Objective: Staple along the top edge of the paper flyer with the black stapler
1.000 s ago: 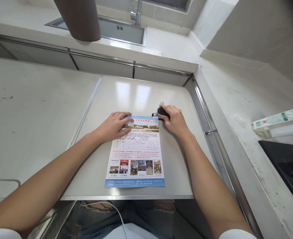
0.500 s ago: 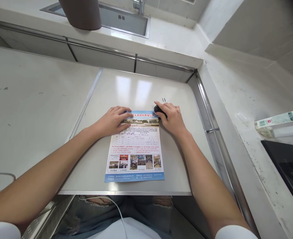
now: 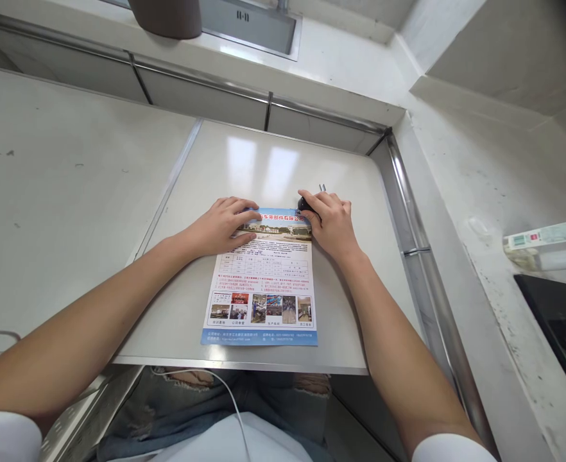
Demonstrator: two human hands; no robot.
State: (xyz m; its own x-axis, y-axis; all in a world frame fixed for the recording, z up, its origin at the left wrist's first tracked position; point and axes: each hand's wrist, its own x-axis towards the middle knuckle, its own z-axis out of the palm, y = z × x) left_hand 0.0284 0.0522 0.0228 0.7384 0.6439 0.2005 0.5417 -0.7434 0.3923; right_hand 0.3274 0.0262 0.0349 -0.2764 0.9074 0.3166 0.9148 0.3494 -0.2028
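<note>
Both hands at the top of a printed flyer
The left hand (image 3: 228,226) lay spread over the upper left of the flyer (image 3: 261,276), fingertips on the paper, gripping nothing. The right hand (image 3: 332,221) was curled around a black tool (image 3: 305,205) at the flyer's upper right corner; most of the tool was hidden by the fingers, and two thin metal prongs (image 3: 322,188) showed just beyond them. The flyer lay flat and upright to the wearer on the pale table (image 3: 181,327), its blue lower band near the front edge. Past the table, a brown container (image 3: 167,16) stood on the counter (image 3: 341,70) beside the sink (image 3: 249,29), and a dark flat panel (image 3: 557,327) lay at the far right.
</note>
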